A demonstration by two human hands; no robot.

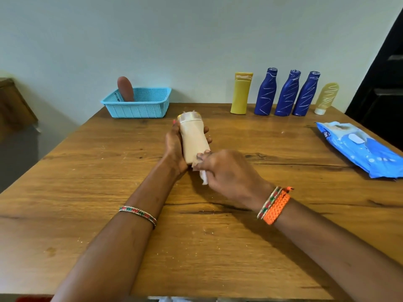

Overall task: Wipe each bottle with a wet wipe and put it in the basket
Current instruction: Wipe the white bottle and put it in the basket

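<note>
Over the middle of the table (87, 192), I have the cream bottle (195, 140) lying tilted in my left hand (174, 144), cap pointing far, fingers wrapped round its body from beneath. My right hand (226, 168) pinches the wipe (204, 176) against the bottle's near end, by the base. To do this pass well, I judge I should keep the left grip firm but low on the sides, so the wipe can run the full length toward the cap, then roll the bottle to reach the face now hidden in the palm. The wipe looks bunched; spreading it would cover more surface per stroke.

Far left stands the basket (139, 105) with one brown bottle (125, 88) already leaning inside. Far right, a row waits: a yellow bottle (241, 94), three blue bottles (287, 93) and a pale tube (326, 98) standing on its cap. At the right edge lies the wipe pack (359, 149).
</note>
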